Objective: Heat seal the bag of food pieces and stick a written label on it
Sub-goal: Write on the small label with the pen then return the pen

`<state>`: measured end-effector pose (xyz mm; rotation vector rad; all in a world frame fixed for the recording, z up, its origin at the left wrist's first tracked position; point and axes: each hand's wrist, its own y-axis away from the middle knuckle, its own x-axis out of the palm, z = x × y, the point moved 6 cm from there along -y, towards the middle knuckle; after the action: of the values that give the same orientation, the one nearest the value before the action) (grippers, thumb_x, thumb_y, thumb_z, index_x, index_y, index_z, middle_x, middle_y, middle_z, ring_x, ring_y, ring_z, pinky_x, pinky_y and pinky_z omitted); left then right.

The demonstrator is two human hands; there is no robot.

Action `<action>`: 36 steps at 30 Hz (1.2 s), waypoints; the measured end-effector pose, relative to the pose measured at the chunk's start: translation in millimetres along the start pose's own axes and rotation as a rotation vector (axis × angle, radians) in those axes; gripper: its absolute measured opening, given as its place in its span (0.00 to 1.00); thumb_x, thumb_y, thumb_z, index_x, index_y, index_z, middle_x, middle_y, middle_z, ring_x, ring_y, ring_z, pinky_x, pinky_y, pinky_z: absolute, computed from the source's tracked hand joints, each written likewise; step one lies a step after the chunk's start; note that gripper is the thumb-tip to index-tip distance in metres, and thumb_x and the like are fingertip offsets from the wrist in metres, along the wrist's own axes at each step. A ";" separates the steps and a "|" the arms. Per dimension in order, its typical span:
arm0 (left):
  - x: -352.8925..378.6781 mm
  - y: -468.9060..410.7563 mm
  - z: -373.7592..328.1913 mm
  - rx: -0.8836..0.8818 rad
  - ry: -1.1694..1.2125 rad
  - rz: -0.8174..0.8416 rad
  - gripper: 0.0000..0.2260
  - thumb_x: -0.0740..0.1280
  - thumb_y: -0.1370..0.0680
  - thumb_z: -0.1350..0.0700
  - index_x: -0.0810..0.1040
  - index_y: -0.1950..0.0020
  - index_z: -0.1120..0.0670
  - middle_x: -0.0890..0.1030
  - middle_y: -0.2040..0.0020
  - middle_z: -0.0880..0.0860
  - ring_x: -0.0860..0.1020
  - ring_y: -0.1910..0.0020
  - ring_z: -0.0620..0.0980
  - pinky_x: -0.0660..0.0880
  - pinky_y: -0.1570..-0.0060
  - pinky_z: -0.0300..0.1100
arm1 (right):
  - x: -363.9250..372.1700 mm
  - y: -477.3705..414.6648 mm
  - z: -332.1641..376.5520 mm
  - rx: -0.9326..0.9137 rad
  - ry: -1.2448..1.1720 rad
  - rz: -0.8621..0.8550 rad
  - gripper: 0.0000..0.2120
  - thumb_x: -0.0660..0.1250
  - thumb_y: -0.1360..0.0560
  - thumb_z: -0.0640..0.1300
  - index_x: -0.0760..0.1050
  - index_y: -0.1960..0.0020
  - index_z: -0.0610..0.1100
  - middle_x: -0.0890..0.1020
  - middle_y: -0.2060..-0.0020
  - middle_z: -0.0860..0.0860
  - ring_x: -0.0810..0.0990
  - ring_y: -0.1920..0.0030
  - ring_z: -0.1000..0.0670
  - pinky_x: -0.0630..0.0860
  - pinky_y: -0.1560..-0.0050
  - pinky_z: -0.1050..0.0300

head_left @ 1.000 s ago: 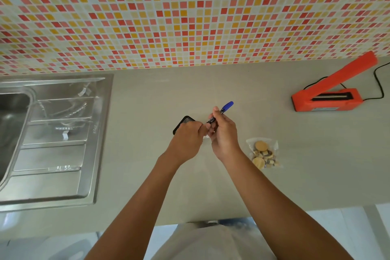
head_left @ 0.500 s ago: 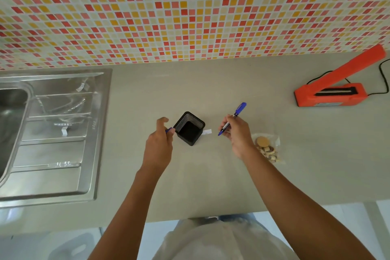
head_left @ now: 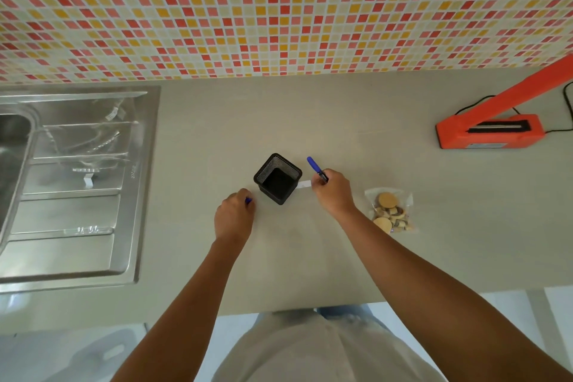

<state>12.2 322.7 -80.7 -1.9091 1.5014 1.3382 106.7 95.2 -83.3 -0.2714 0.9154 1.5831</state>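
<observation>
Far left: a steel sink set into the desk, well apart from the work.

Next, the left hand, resting on the desk just left of the pot. Fingers curled round a small blue piece, likely the cap.

Then the black mesh pot itself, upright.

Just right of it, a small white label flat on the desk, between the pot and the right hand. Touching the pot or only beside it: cannot tell.

Right hand at the label's other end, fingers pinching the pen, blue end pointing up and away. Tip hidden under the hand.

Further right, the bag of food pieces, flat on the desk, near the right wrist but apart from it. Sealed or not: cannot tell.

Far right, the orange sealer, arm raised.

Looks like the writing step, barely begun. Likely trouble from here:
- Nothing pins the label, so a pen stroke may drag or spin it.
- Crowded by the pot, leaving little room for the writing hand and risking a knock.
- Fresh ink smearing under the heel of the hand.
- Label curling or sticking to the fingers when lifted towards the bag.
</observation>
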 end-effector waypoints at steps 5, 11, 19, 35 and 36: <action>4.0 -0.3 0.6 0.001 -0.022 0.001 0.08 0.64 0.20 0.57 0.78 0.43 0.55 0.81 0.52 0.56 0.79 0.58 0.56 0.76 0.61 0.45 | 11.7 -2.3 -2.0 0.006 0.023 0.020 0.08 0.64 0.22 0.41 0.72 0.60 0.43 0.75 0.65 0.49 0.73 0.66 0.48 0.65 0.69 0.60; 2.7 4.7 2.6 -0.066 -0.009 -0.008 0.13 0.63 0.20 0.53 0.73 0.36 0.53 0.81 0.46 0.56 0.81 0.53 0.58 0.78 0.54 0.48 | 17.8 -4.6 -3.9 0.012 0.014 -0.023 0.05 0.64 0.23 0.40 0.77 0.53 0.39 0.79 0.58 0.45 0.75 0.60 0.45 0.68 0.60 0.57; 17.4 28.9 -23.6 0.026 -0.012 0.080 0.16 0.67 0.22 0.44 0.75 0.65 0.52 0.76 0.70 0.50 0.74 0.69 0.51 0.66 0.68 0.37 | 23.4 -8.0 -1.3 -0.031 0.042 0.004 0.02 0.66 0.26 0.38 0.74 0.58 0.41 0.78 0.59 0.45 0.74 0.61 0.45 0.67 0.61 0.58; 44.9 13.2 -71.1 0.139 0.219 0.147 0.17 0.65 0.23 0.58 0.73 0.33 0.52 0.83 0.55 0.52 0.80 0.60 0.55 0.79 0.57 0.50 | 18.2 -8.0 2.2 -0.176 0.093 0.016 0.14 0.64 0.28 0.30 0.78 0.44 0.39 0.81 0.51 0.44 0.77 0.55 0.47 0.69 0.56 0.59; 43.7 10.5 -67.3 0.110 0.219 0.129 0.17 0.65 0.23 0.58 0.73 0.33 0.53 0.83 0.54 0.52 0.80 0.60 0.55 0.79 0.56 0.49 | 18.4 -8.7 2.3 -0.176 0.094 0.017 0.15 0.64 0.28 0.31 0.78 0.43 0.39 0.82 0.50 0.45 0.79 0.54 0.46 0.72 0.56 0.58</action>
<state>32.1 244.3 -82.1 -1.9694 1.7920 1.0997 110.9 109.9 -97.0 -0.4663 0.8526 1.6805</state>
